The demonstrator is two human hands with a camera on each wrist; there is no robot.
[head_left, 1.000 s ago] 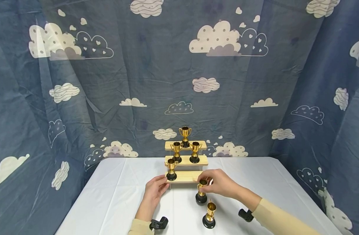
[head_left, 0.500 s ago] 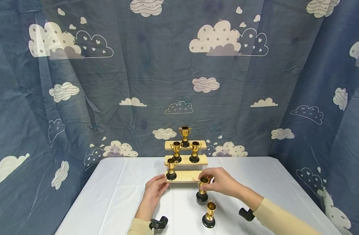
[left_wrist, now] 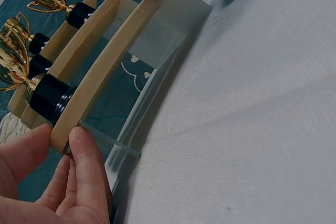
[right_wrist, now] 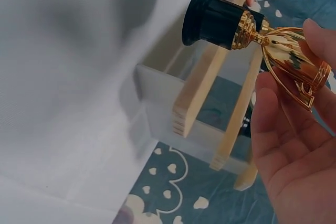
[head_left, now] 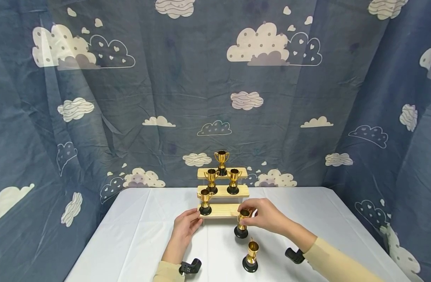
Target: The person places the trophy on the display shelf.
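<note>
My right hand [head_left: 264, 214] grips a small gold trophy cup [right_wrist: 220, 19] with a black base by its cup part. In the head view it hangs above the tablecloth, just in front of the right end of the lowest shelf. The left hand [head_left: 184, 231] pinches the left end of that wooden shelf [left_wrist: 100, 72], thumb on one face and fingers on the other. Close to this grip, a trophy [head_left: 205, 203] stands upright on the lowest shelf. Another trophy [head_left: 251, 256] stands on the table, nearer than the held one.
The middle tier carries two trophies [head_left: 211, 181], and one more trophy [head_left: 221, 162] tops the stand. Clear supports [right_wrist: 168, 85] hold the wooden tiers. A white cloth [head_left: 137, 239] covers the table; a cloud-patterned curtain [head_left: 194, 90] hangs behind.
The right hand has lifted the held trophy slightly toward the lowest shelf. My left hand keeps its hold on the shelf end, and the other trophies have stayed put.
</note>
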